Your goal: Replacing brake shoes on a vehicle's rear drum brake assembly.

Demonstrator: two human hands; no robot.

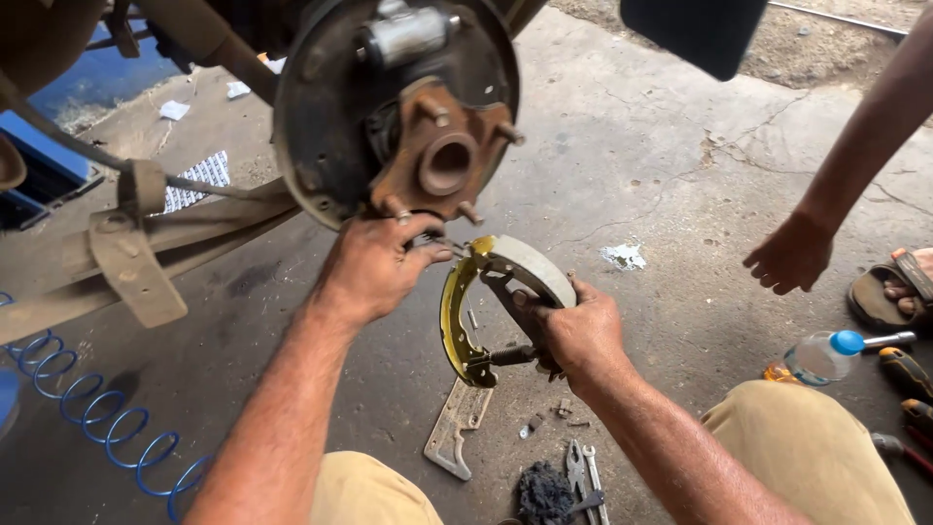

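The rusty brake backing plate (pixel 321 107) with its wheel hub (pixel 442 156) hangs at twelve o'clock. Below it, the right hand (pixel 578 331) grips the yellow-edged brake shoes (pixel 486 292); the left hand (pixel 374 267), at nine o'clock of them, pinches their top end. A plastic bottle (pixel 821 355) holding clear liquid lies at three o'clock.

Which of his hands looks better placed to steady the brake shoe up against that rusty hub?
Probably the right hand: it already grips the brake shoe just below the hub. The left hand is busy pinching something small at the backing plate's lower edge.
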